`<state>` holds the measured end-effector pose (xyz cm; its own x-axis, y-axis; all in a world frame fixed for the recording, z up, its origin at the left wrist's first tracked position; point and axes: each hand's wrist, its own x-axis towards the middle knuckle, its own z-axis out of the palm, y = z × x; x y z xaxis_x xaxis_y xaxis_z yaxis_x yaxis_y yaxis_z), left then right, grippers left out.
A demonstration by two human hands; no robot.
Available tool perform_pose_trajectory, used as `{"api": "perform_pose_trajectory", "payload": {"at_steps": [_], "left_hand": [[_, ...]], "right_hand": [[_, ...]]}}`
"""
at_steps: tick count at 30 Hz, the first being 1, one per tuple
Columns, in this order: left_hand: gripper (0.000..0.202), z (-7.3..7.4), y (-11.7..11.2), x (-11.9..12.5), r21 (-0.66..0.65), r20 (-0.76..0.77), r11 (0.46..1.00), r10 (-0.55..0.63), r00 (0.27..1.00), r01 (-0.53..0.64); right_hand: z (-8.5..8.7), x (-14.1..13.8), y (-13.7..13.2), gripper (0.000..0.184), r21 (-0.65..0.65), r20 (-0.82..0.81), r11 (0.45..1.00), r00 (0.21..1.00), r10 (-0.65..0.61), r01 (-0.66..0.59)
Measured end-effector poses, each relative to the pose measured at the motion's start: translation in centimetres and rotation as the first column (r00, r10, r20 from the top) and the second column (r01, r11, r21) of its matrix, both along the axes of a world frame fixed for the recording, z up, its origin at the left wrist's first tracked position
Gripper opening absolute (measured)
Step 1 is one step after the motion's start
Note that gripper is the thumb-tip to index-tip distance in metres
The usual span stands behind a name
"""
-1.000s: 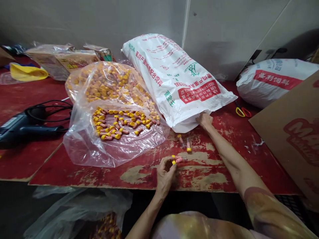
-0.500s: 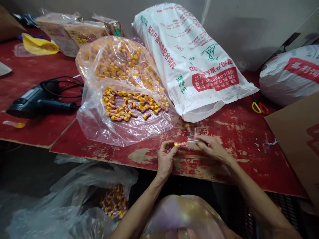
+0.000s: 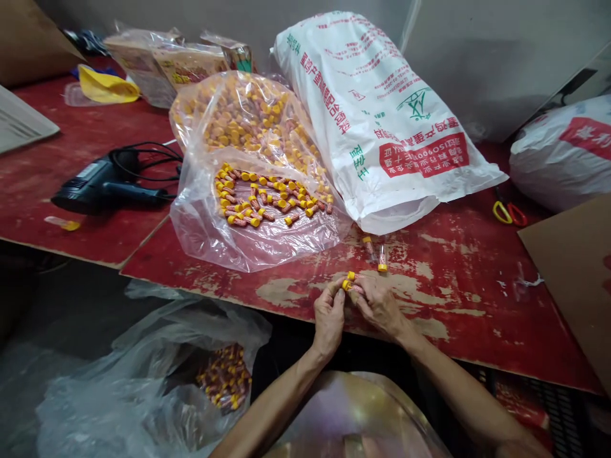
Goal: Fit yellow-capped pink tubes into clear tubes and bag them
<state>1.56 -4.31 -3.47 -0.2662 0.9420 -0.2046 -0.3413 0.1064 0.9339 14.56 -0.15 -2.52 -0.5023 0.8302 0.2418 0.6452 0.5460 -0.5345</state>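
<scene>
My left hand (image 3: pixel 329 317) is closed, thumb and fingertips pinching at the yellow cap of a small clear vial (image 3: pixel 347 285). From the other side my right hand (image 3: pixel 382 306) closes its fingers on the same vial's body, which holds tiny reddish pellets. A second yellow-capped vial (image 3: pixel 352 275) lies just behind it at the right fingertips; whether it is gripped I cannot tell. Beyond the hands, a partly filled vial (image 3: pixel 382 259) stands on its yellow cap, with another capped vial (image 3: pixel 368 247) beside it.
An open clear bag (image 3: pixel 205 245) of yellow-capped vials lies left of a white printed sack (image 3: pixel 382 108). A heat gun (image 3: pixel 102 184) is at left; scissors (image 3: pixel 510 214) and a cardboard box (image 3: pixel 568 261) at right. Below the table edge sits another plastic bag (image 3: pixel 119 381) with vials.
My right hand has moved left and down to meet my left hand at the capped vial. One vial now stands on its yellow cap near the sack. The whole view has shifted slightly.
</scene>
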Motion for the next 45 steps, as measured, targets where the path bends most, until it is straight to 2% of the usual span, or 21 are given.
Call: {"api": "perform_pose_trajectory", "payload": {"at_steps": [4, 6, 8, 10, 12, 14, 16, 18, 21, 23, 25, 27, 30, 32, 34, 36, 37, 39, 41, 43, 45], "left_hand": [[0.028, 0.0, 0.2, -1.4, -0.007, 0.009, 0.993, -0.114, 0.993, 0.114], [0.027, 0.1, 0.5, -2.2, -0.055, -0.004, 0.979, -0.196, 0.981, 0.196], [0.024, 0.3, 1.1, -3.1, -0.081, -0.138, 0.981, -0.184, 0.973, 0.174], [0.020, 0.5, 2.2, -4.4, -0.003, -0.403, 0.999, -0.049, 0.914, 0.052], [0.019, 0.7, 4.1, -6.2, 0.137, -0.662, 0.989, 0.137, 0.736, -0.062], [0.020, 0.8, 6.8, -8.4, 0.217, -0.818, 0.969, 0.245, 0.520, -0.116], [0.023, 0.7, 10.0, -10.6, 0.228, -0.902, 0.964, 0.261, 0.344, -0.135], [0.022, 0.4, 13.1, -12.3, 0.212, -0.953, 0.970, 0.232, 0.194, -0.117], [0.018, -0.1, 16.2, -13.8, 0.149, -0.988, 0.988, 0.151, 0.040, -0.042], [0.018, -0.5, 16.8, -14.0, 0.117, -0.993, 0.993, 0.117, 0.010, -0.019], [0.019, -0.9, 16.5, -14.0, 0.136, -0.990, 0.990, 0.137, 0.038, -0.036], [0.021, -1.2, 15.7, -13.8, 0.169, -0.982, 0.984, 0.173, 0.081, -0.058], [0.024, -1.5, 14.5, -13.7, 0.156, -0.979, 0.986, 0.163, 0.121, -0.061], [0.023, -1.3, 13.7, -13.5, 0.161, -0.975, 0.985, 0.168, 0.148, -0.061], [0.023, -0.8, 12.7, -13.1, 0.219, -0.952, 0.973, 0.230, 0.201, -0.076], [0.023, -0.1, 11.4, -12.2, 0.270, -0.906, 0.958, 0.287, 0.310, -0.097], [0.021, 0.3, 10.5, -11.6, 0.272, -0.873, 0.957, 0.289, 0.394, -0.100], [0.016, 1.0, 8.3, -10.2, 0.228, -0.761, 0.971, 0.220, 0.610, -0.065], [0.013, 1.5, 6.0, -8.7, 0.160, -0.595, 0.987, 0.075, 0.800, 0.026], [0.014, 1.7, 4.0, -7.5, 0.116, -0.434, 0.984, -0.073, 0.898, 0.136], [0.015, 1.7, 2.5, -6.5, 0.100, -0.323, 0.974, -0.164, 0.932, 0.206]], "right_hand": [[0.9, -0.5, 0.7, 0.019, -0.066, 0.050, 0.998, 0.999, -0.008, 0.012], [1.8, -0.6, 1.3, 0.018, -0.087, 0.149, 0.996, 0.989, 0.017, -0.004], [2.5, -1.0, 1.6, 0.016, -0.087, 0.311, 0.996, 0.949, 0.044, -0.018], [2.9, -1.9, 1.7, 0.011, -0.059, 0.453, 0.998, 0.889, 0.061, -0.038], [3.0, -2.9, 1.7, 0.007, -0.033, 0.524, 0.997, 0.848, 0.080, -0.073], [2.9, -3.6, 2.0, 0.010, -0.037, 0.522, 0.993, 0.845, 0.115, -0.113], [2.6, -3.7, 2.4, 0.017, -0.041, 0.479, 0.989, 0.865, 0.147, -0.145], [2.0, -3.5, 2.8, 0.021, 0.035, 0.431, 0.988, 0.894, 0.122, -0.151], [0.7, -2.9, 2.9, 0.018, 0.225, 0.393, 0.968, 0.919, 0.016, -0.113], [-0.1, -2.4, 2.7, 0.020, 0.274, 0.346, 0.956, 0.938, 0.003, -0.104], [-0.5, -1.9, 2.4, 0.023, 0.249, 0.219, 0.964, 0.975, 0.040, -0.096], [-0.6, -1.3, 2.4, 0.025, 0.177, 0.012, 0.982, 0.998, 0.060, -0.061], [-0.4, -0.6, 2.6, 0.027, 0.043, -0.250, 0.999, 0.967, 0.040, -0.030], [0.0, -0.3, 2.7, 0.026, 0.000, -0.324, 1.000, 0.946, 0.011, -0.011], [0.4, -0.1, 2.6, 0.026, -0.001, -0.341, 1.000, 0.940, -0.025, 0.026], [0.8, 0.0, 2.5, 0.026, -0.005, -0.301, 1.000, 0.954, 0.008, -0.010], [0.9, 0.1, 2.5, 0.025, -0.019, -0.280, 0.999, 0.959, 0.035, -0.042], [1.1, 0.2, 2.4, 0.024, -0.060, -0.271, 0.997, 0.962, 0.040, -0.058], [1.2, 0.3, 2.4, 0.022, -0.091, -0.305, 0.996, 0.952, -0.024, -0.004], [1.2, 0.2, 2.3, 0.023, -0.110, -0.319, 0.994, 0.947, -0.038, 0.003], [1.3, 0.0, 2.2, 0.023, -0.116, -0.316, 0.993, 0.949, -0.009, -0.029]]}}
